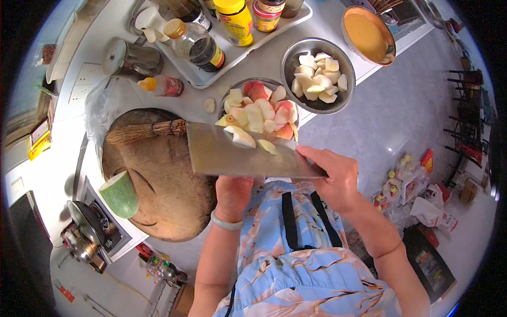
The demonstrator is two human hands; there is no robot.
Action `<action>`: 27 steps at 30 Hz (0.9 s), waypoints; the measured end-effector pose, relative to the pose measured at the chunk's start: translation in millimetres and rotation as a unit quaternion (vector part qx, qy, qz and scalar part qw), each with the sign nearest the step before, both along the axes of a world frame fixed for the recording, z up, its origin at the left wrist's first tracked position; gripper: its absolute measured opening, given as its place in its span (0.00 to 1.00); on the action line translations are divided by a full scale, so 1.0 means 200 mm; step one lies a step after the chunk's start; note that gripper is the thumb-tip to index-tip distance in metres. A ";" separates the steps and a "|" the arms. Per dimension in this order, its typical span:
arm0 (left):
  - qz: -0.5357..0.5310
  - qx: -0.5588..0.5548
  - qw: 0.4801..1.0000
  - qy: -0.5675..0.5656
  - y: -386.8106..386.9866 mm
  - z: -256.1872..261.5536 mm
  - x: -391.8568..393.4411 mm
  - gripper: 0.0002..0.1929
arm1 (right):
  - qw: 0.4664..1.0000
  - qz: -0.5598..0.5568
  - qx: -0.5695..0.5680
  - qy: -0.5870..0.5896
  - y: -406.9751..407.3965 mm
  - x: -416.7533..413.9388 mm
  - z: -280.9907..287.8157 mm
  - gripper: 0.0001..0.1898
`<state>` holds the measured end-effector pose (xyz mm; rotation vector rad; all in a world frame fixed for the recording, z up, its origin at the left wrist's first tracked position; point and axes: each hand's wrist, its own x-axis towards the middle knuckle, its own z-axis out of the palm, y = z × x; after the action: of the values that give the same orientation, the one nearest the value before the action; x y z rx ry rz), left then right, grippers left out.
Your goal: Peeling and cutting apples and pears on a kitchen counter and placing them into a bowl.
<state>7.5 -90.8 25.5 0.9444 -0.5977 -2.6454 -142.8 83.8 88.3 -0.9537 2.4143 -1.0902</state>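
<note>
My right hand [336, 174] grips the handle end of a broad Chinese cleaver [245, 160]. Pale fruit pieces [241, 136] lie on or just behind its blade near the upper edge. Below the blade is my left hand [233, 196], with a pale bangle at the wrist; its fingers are hidden by the steel. Right beyond the cleaver stands a metal bowl [241, 82] heaped with cut fruit, some red-skinned. To the left lies a thick round wooden chopping board [174, 198]. On it rest a small straw brush [146, 132] and a cut green gourd piece [121, 195].
A steel bowl [286, 65] of peeled white chunks sits at the counter edge, near a bowl of orange-yellow liquid [364, 33]. Behind are a white tray [198, 81] of sauce bottles and jars, a squeeze bottle [172, 86] and a metal canister [142, 59]. Bagged fruit [390, 188] lies on the floor.
</note>
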 end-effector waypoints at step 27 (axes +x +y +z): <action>0.048 0.210 0.976 0.043 0.09 0.07 -0.02 0.26 | 0.942 0.196 -0.048 0.269 -0.06 0.09 0.16 0.28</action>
<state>4.1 -72.1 40.4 0.9282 0.0338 -2.7574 -125.3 72.3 119.7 -1.8757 2.4016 -0.8858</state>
